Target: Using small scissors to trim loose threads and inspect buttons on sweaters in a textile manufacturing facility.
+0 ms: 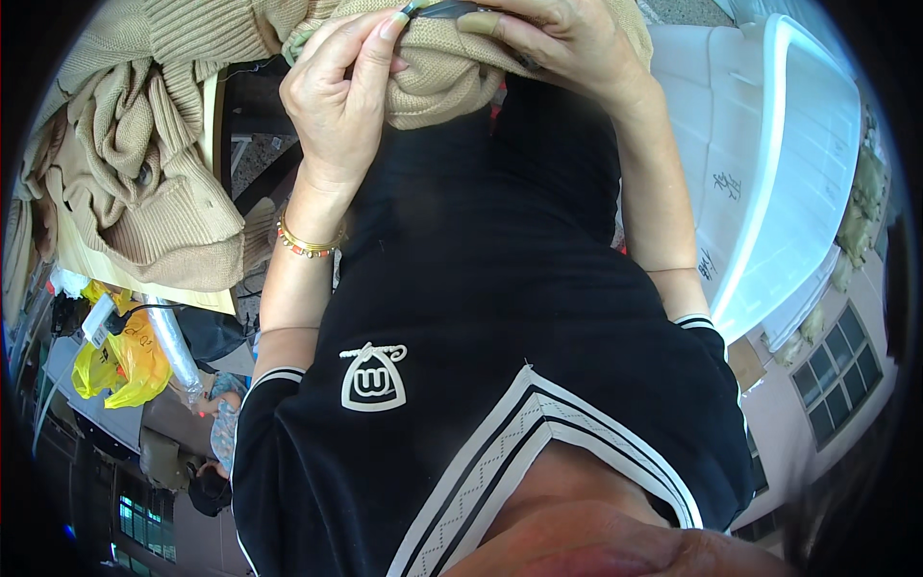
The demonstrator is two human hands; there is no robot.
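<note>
A tan knit garment lies bunched over my lap at the top of the head view. My left hand is closed at its left side, with thumb and fingertips pinched together at the knit's edge. My right hand is also closed, its thumb pressing down over the knit. From under that thumb a small, dark grey, shiny thing points toward my left fingertips. The picture's upper edge cuts it off, so its kind cannot be made out.
More tan knitwear is heaped on a pale board to the left. A large white plastic bin stands close by my right arm. Lower left are a yellow plastic bag and a clear wrapped roll. Another person is beyond.
</note>
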